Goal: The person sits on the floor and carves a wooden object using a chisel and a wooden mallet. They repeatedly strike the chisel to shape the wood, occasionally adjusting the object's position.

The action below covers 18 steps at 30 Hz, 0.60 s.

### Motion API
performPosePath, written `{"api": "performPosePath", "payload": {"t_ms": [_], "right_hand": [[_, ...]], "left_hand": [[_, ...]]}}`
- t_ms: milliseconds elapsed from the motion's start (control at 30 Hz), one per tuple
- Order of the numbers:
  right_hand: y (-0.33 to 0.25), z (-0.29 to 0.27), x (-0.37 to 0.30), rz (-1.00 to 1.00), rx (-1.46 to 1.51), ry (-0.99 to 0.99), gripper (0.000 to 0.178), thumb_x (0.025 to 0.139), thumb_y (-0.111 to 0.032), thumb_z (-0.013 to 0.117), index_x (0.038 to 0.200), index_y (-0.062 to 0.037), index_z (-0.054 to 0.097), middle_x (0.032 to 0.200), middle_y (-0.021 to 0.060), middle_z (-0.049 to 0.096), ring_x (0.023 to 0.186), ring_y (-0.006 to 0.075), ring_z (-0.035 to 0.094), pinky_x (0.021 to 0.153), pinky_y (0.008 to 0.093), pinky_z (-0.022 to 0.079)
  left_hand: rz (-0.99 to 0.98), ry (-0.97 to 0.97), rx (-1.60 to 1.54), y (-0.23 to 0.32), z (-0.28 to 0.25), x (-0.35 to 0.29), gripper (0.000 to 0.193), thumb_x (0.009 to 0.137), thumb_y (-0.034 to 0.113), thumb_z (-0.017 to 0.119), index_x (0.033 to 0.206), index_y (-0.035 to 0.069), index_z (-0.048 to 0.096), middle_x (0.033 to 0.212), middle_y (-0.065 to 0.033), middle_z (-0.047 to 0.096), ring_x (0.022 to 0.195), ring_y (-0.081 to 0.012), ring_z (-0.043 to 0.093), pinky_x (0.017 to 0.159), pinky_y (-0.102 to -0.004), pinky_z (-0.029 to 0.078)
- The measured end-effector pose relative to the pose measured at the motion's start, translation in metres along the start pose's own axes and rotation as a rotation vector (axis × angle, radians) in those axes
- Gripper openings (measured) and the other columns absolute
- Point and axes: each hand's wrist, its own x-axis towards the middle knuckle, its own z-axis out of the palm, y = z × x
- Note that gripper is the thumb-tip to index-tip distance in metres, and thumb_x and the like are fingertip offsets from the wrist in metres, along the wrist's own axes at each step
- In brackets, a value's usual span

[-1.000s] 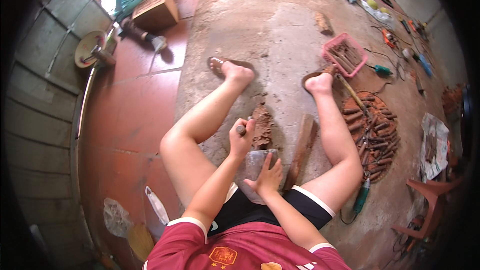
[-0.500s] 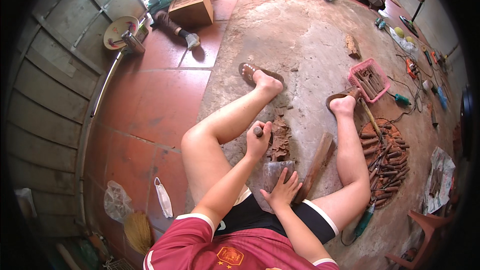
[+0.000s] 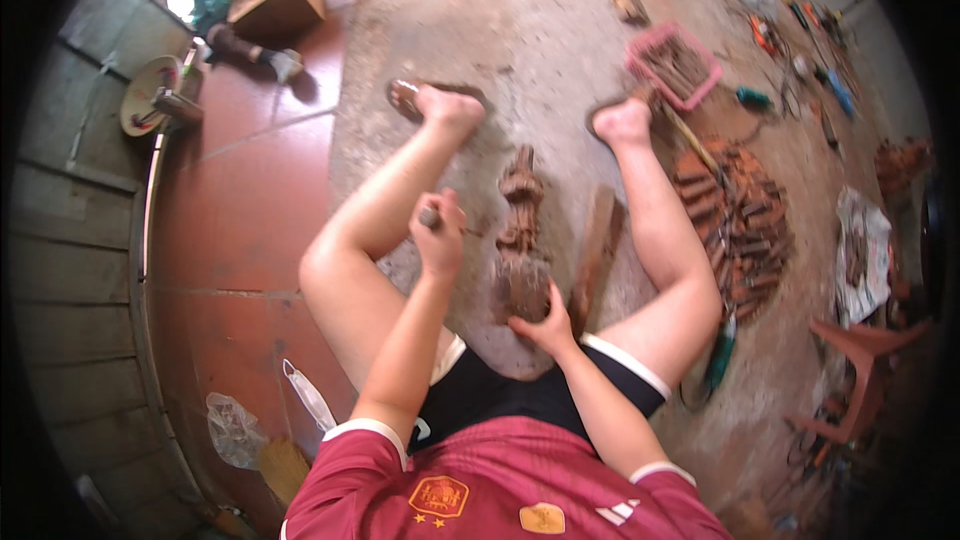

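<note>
carved wood (image 3: pixel 520 238) has turned, right hand (image 3: pixel 549 328) gripping its near end.

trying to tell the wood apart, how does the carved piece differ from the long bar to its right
The carved piece has bulges and narrow necks; the bar is straight-sided. The carved piece ends in a thick block; the bar is narrower than that block. The right hand grips the carved piece, while no hand touches the bar. Both are brown, elongated and look wooden.

Carving (image 3: pixel 520 235) between the legs (image 3: pixel 385 185), plank (image 3: pixel 598 255) just right of it, tools (image 3: pixel 745 230) farther right
</note>
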Motion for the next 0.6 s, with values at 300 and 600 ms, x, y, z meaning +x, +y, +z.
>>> {"api": "performPosePath", "payload": {"t_ms": [300, 600], "right_hand": [[0.002, 0.002, -0.008, 0.259, 0.404, -0.082, 0.086, 0.076, -0.001, 0.067, 0.148, 0.0060, 0.020, 0.133, 0.0241, 0.050, 0.122, 0.0271, 0.050, 0.097, 0.0308, 0.043], [0.003, -0.022, -0.023, 0.262, 0.156, 0.268, 0.077, 0.079, -0.020, 0.069, 0.141, 0.0088, 0.033, 0.126, 0.0292, 0.055, 0.112, 0.0298, 0.060, 0.095, 0.0335, 0.046]], "left_hand": [[-0.062, -0.008, -0.027, 0.007, 0.002, 0.000, 0.028, 0.098, 0.021, 0.057, 0.077, 0.007, 0.043, 0.062, 0.0006, 0.043, 0.055, -0.0088, 0.041, 0.053, -0.0254, 0.037], [-0.100, -0.041, 0.006, 0.005, 0.006, -0.002, 0.028, 0.097, 0.022, 0.058, 0.078, 0.006, 0.045, 0.062, -0.0005, 0.045, 0.056, -0.0092, 0.042, 0.055, -0.0257, 0.037]]}}
